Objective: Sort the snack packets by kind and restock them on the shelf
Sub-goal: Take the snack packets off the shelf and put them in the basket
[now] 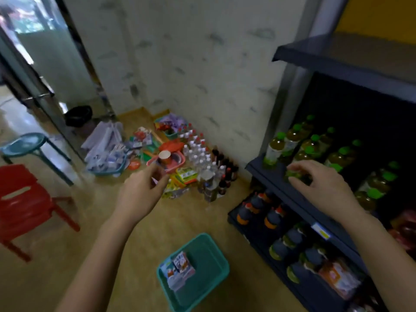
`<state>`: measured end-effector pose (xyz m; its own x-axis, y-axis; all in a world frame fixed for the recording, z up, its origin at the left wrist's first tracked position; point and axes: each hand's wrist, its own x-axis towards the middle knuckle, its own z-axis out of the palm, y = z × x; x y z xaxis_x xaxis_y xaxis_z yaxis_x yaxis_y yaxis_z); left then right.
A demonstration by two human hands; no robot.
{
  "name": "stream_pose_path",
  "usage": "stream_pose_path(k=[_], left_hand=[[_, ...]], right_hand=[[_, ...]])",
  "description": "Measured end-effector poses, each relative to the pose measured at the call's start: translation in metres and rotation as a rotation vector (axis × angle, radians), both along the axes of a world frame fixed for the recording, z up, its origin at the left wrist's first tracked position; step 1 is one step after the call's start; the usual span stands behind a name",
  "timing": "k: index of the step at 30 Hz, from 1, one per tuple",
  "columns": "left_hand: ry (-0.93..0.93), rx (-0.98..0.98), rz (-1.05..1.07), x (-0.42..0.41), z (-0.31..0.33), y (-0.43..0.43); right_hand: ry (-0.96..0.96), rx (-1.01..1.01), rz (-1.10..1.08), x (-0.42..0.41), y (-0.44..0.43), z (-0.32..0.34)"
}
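Teal basket (pixel 217 251) sits on the floor at the bottom of the view, between the person's two forearms, and it holds a small cluster of snack packets (pixel 180 266) bunched against its left wall.

Up and to the left of the basket, the left hand (pixel 144 190) reaches forward on an outstretched arm with its back turned to the camera. Its fingers are loosely curled, thumb and forefinger close together, and nothing shows between them. It is well apart from the packets.

Up and to the right of the basket, the right hand (pixel 324 185) hangs palm down over the front edge of the dark blue shelf (pixel 279 188). Its fingers are spread and bent, with the tips on a green-capped bottle (pixel 295 175) at the edge; blur makes it impossible to tell whether they grip it. More green-capped bottles (pixel 276 147) stand in rows behind.

Beyond the basket, against the wall, a heap of goods lies on the floor, including a pink basket (pixel 179 162) and clear water bottles (pixel 198 152). Far to the basket's left stands a red chair (pixel 22 199).
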<state>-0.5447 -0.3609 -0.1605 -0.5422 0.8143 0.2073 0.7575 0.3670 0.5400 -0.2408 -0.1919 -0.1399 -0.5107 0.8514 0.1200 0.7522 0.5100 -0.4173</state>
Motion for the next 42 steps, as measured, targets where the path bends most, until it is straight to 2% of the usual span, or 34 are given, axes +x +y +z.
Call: stream_pose_path(k=[7,14,18,22,27,31,37,42], left_hand=[[0.170,0.091,-0.391,0.085,0.042,0.053],[0.210,0.219,-0.818,0.243,0.082,0.095],[0.245,0.295,-0.975,0.340,0.095,0.095],[0.194,0.302,-1.091,0.429,0.096,0.084],[0.139,0.319,-1.147,0.524,0.083,0.055],[0.163,0.372,-1.175,0.587,0.086,0.042],[0.171,0.476,-1.134,0.657,0.110,0.044],[0.200,0.480,-1.108,0.700,0.130,0.075]], right_hand=[[0.046,0.082,-0.337,0.120,-0.068,0.036],[0.064,0.192,-0.770,0.266,-0.165,0.071],[0.057,0.224,-0.962,0.341,-0.224,0.077],[0.042,0.234,-1.112,0.408,-0.272,0.074],[0.014,0.208,-1.133,0.482,-0.305,0.065],[-0.024,0.193,-1.093,0.534,-0.307,0.067],[-0.025,0.208,-1.006,0.599,-0.276,0.092],[0.001,0.275,-0.966,0.640,-0.228,0.113]])
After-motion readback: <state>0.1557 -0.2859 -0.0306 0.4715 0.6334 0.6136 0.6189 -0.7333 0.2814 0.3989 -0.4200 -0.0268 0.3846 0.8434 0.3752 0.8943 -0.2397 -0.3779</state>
